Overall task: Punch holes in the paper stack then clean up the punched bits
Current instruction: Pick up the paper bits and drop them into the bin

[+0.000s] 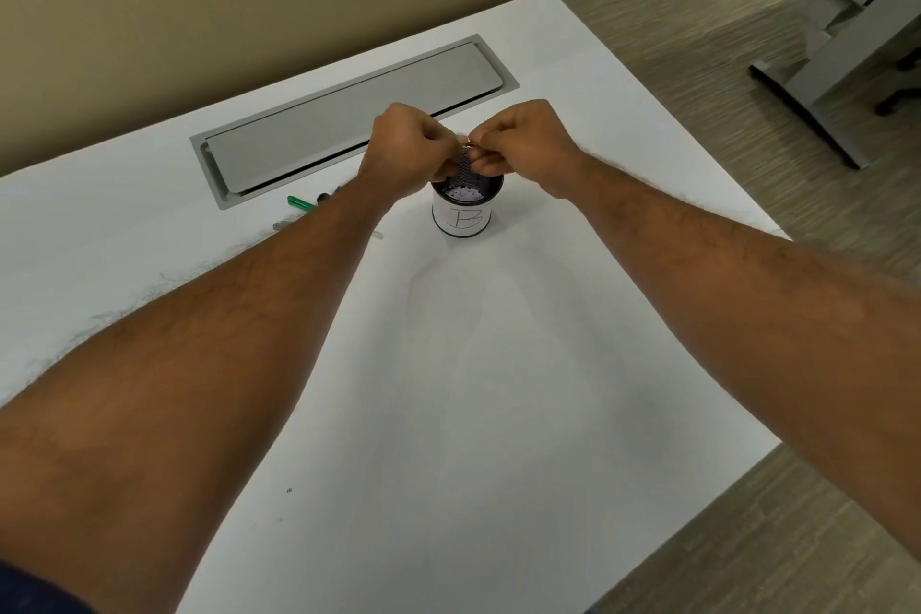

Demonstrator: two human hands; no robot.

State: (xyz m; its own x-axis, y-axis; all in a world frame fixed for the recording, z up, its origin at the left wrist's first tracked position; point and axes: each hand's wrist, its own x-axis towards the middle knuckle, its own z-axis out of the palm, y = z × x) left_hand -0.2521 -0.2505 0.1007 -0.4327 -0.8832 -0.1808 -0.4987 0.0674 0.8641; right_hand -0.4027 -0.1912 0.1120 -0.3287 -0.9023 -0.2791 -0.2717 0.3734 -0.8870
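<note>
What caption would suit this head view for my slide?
The left hand and right hand meet above a black mesh cup marked B, with paper bits inside, on a white desk.

A white laminate desk (473, 364) bears a black mesh cup labelled B (463, 217). A green pen (299, 202) lies at the cup's nine o'clock, a grey metal hatch (349, 115) at eleven.

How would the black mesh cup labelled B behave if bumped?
The black mesh cup with the white B label probably feels light: mesh walls, only paper bits inside. Upright and open-topped, it may tip and spill them.
</note>
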